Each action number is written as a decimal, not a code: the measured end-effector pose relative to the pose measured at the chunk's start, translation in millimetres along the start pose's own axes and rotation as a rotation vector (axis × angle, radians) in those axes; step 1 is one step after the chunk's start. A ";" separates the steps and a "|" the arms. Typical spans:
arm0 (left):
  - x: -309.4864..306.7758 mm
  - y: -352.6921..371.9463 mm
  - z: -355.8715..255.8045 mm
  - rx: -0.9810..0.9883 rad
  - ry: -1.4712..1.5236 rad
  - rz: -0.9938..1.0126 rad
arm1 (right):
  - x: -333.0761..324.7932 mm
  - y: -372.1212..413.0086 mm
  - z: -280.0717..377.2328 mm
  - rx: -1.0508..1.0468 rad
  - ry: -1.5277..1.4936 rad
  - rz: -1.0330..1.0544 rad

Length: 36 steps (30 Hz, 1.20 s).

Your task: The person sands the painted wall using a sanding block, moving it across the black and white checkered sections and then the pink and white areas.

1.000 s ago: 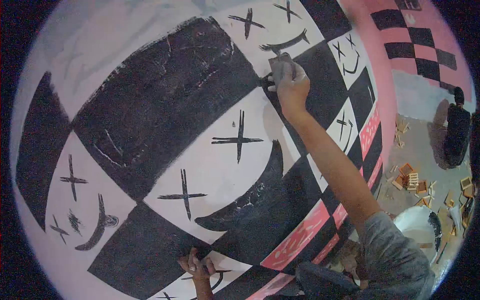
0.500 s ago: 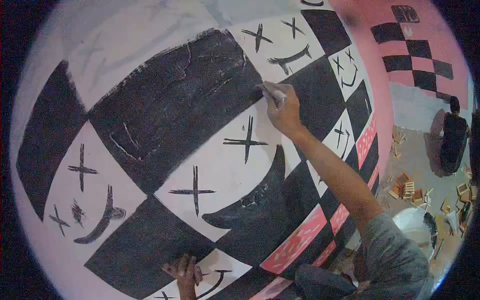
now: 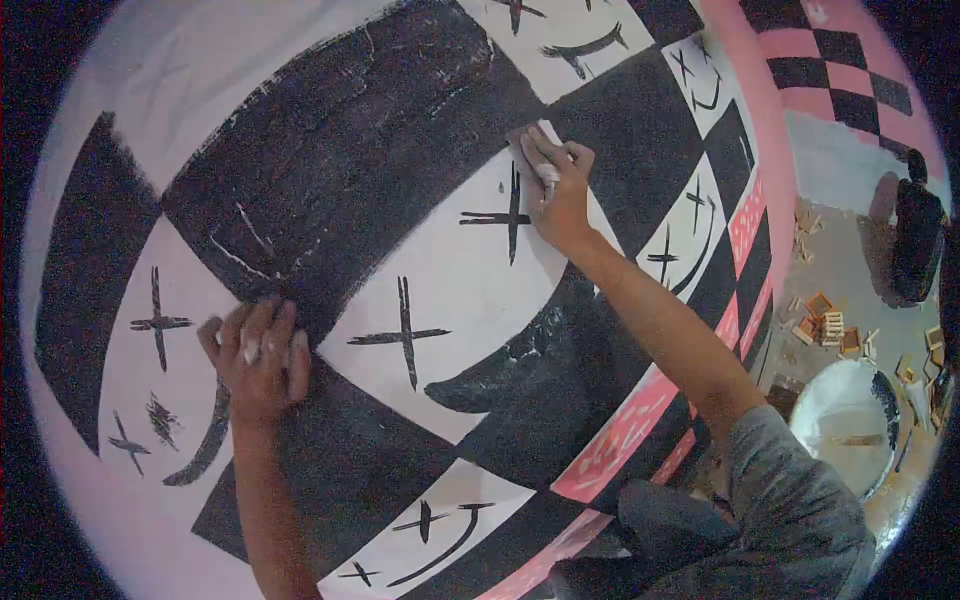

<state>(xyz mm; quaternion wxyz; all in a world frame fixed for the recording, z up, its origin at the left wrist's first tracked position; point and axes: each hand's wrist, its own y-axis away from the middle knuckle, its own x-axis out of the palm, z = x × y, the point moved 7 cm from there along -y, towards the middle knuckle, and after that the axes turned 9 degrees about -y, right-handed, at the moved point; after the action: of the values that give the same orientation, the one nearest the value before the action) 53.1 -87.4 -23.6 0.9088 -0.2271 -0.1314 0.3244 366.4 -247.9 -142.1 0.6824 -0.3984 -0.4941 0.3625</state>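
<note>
A wall painted in black and white checks (image 3: 420, 110) fills most of the view, with black crosses and curved smiles on its white squares. My right hand (image 3: 560, 190) is closed around a small folded white piece (image 3: 547, 130), pressed at the upper corner of a large white square (image 3: 470, 270). Beside it is a black cross (image 3: 510, 215). My left hand (image 3: 257, 355) lies against the wall at the lower edge of the large black square, fingers bent and apart, with white smears on them. Thin pale lines (image 3: 255, 232) show on the black just above it.
To the right, a white bucket (image 3: 840, 425) with dark smears on its rim stands on the floor. Several small wooden pieces (image 3: 825, 322) lie scattered behind it. A person in dark clothes (image 3: 915, 240) is near a pink wall with black checks (image 3: 850, 75).
My left hand has risen from the lower checks to the large black square. My right hand stays near the white square's upper corner, and the view has shifted a little.
</note>
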 end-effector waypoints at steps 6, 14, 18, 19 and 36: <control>15.4 1.3 -6.9 -0.125 -0.216 -0.138 | -4.0 0.0 -14.5 -0.047 0.041 0.084; 17.1 -3.5 -9.5 -0.140 -0.281 -0.141 | 2.7 20.8 -18.8 -0.314 -0.082 0.344; 19.0 -4.0 -8.3 -0.134 -0.266 -0.132 | -8.6 -21.7 -61.1 -0.140 0.056 0.129; 19.8 -4.4 -7.3 -0.138 -0.262 -0.130 | -2.5 -12.2 -63.6 -0.036 -0.030 0.135; 18.8 -4.2 -9.0 -0.137 -0.258 -0.124 | -6.2 -12.9 -56.9 -0.550 -0.145 0.454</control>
<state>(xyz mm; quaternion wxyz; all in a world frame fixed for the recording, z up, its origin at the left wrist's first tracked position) 73.1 -81.1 -27.5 0.8851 -0.2364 -0.2828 0.2842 421.0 -269.4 -143.9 0.4151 -0.6396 -0.5194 0.3858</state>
